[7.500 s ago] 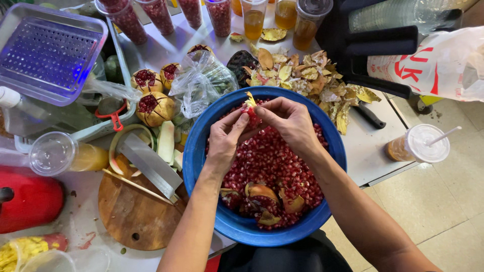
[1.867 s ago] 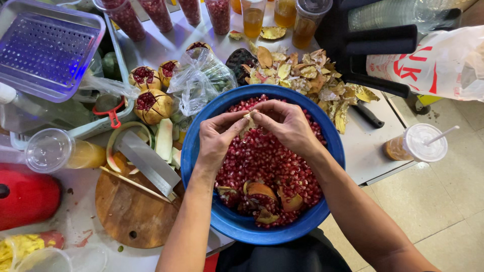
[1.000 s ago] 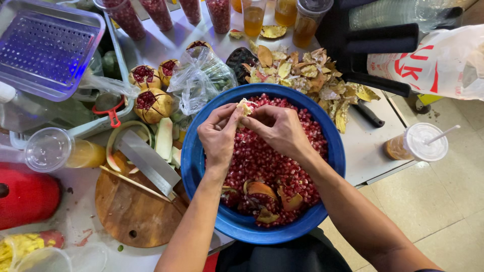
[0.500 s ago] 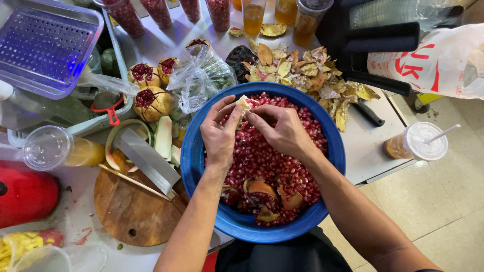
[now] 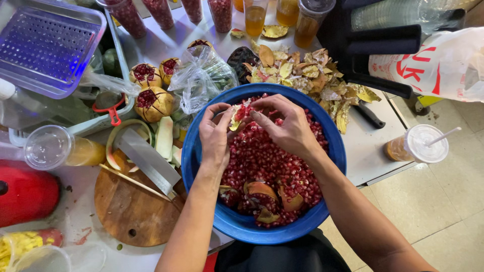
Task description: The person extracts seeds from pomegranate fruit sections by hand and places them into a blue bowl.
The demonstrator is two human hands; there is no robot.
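Together, the left hand [image 5: 214,136] and right hand [image 5: 285,128] pinch a pomegranate piece [image 5: 241,113] over the blue bowl [image 5: 201,156] at frame centre, fingers closed on it. Its pale rind faces left, seeds right; its long axis cannot be told.

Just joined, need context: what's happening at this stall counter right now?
A person holds a pomegranate piece between left hand and right hand over a blue bowl, thumbs pressed into it. The bowl is well filled with red seeds, with a few rind chunks at its near side. Beside it lie a cleaver on a round wooden board, topped pomegranates and a heap of dry peel.
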